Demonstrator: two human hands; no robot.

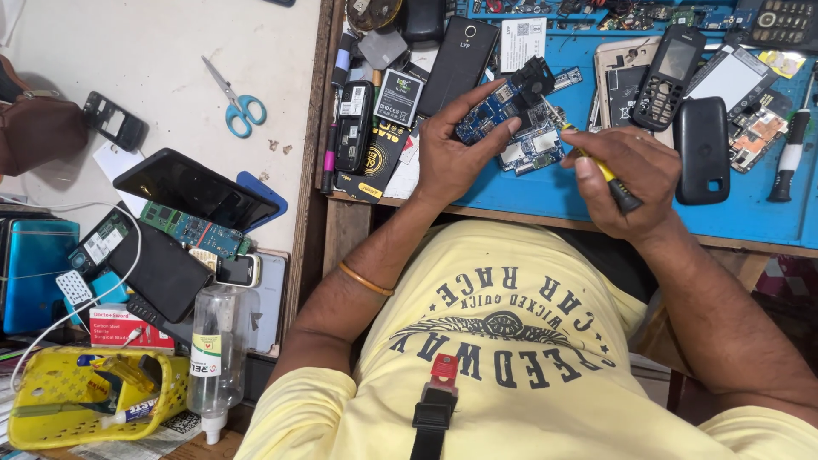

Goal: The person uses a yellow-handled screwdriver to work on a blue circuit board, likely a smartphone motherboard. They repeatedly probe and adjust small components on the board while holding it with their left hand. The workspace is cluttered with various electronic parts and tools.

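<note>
Right, head view only. Left hand (452, 153) was closed around a blue phone circuit board (497, 104), thumb under it, fingers over the top edge, and held it tilted up off the blue work mat (545, 192), probably so the board face was angled toward the tool. A black camera-like module (534, 78) stuck out at the board's upper end. Right hand (626, 175) was wrapped tight on a yellow-handled screwdriver (596, 166), pencil-style grip low on the shaft, probably for fine control; the tip pointed at the board's right edge. Couldn't tell whether the tip touched a screw, too small.

A second bare board (530, 152) lay flat on the mat just under the held one, near the tip. On the mat to the right: black keypad phone (667, 77) face up, black back cover (702, 149) just beside it, another stripped board (755, 132) further right, and a second screwdriver (791, 145) at the far edge, well apart from the hands.

Left of the left hand, batteries and a black phone body (354, 128) lay side by side at the bench edge, a black smartphone (460, 60) behind them. On the pale side table: blue-handled scissors (239, 106), a dark tablet (192, 187) tilted on a stack, a green board (194, 228) against it. A clear squeeze bottle (215, 358) and a yellow basket (51, 422) sat low left, clear of the hands.
</note>
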